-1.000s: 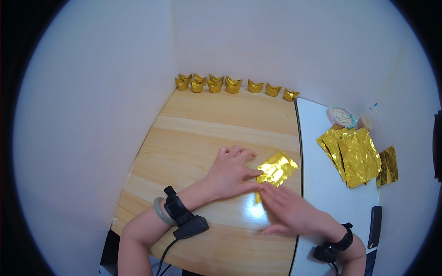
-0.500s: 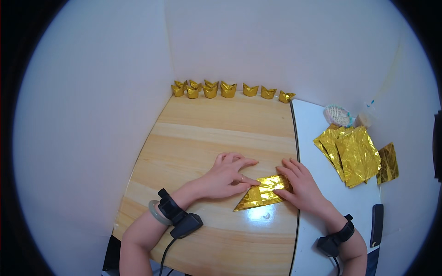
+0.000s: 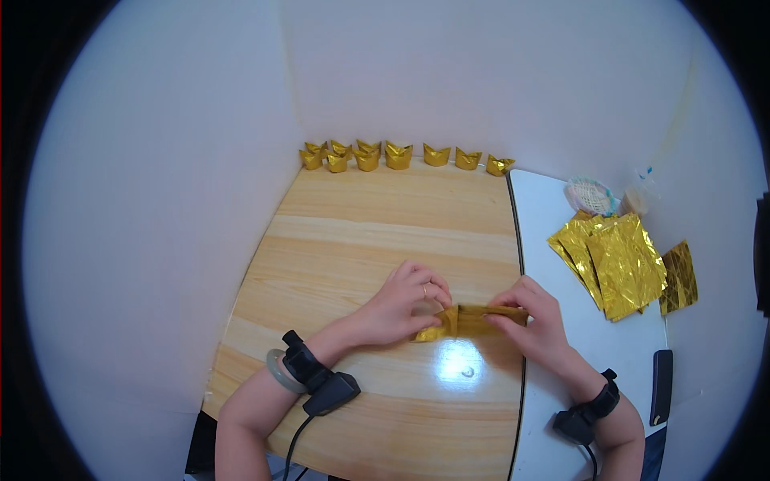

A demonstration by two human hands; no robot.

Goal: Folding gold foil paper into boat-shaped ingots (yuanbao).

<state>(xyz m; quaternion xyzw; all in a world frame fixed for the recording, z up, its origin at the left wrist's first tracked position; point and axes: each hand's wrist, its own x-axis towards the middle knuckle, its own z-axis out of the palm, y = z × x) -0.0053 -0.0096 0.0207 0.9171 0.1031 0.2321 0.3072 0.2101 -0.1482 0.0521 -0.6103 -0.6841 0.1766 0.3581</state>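
**A:** Start nearest. What are the hands doing?

**B:** Both wrists carry black strapped devices, the left with a cable. The left hand (image 3: 399, 309) lies curled over the left end of a folded gold foil strip (image 3: 473, 319), fingertips pressing it onto the wooden tabletop (image 3: 361, 232). The right hand (image 3: 536, 325) pinches the strip's right end between thumb and fingers, closed on the foil.

**A:** And where does the strip sit?

**B:** Flat on the wood, just beside the seam where the white tabletop (image 3: 561, 240) begins, stretched between the two hands.

**A:** How would you do this fold well?

**B:** Keep the left fingertips pinning the strip so it cannot slide, line the edges up before pressing, then run a fingertip along the crease in one firm stroke. Foil holds every wrinkle, so a light, even pinch is better than a squeeze. I think a vertical crease runs near the middle, though glare makes that uncertain.

**A:** Farther off?

**B:** A stack of gold foil sheets (image 3: 613, 260) lies on the white surface, and a row of finished gold folded pieces (image 3: 399, 155) stands along the back wall.
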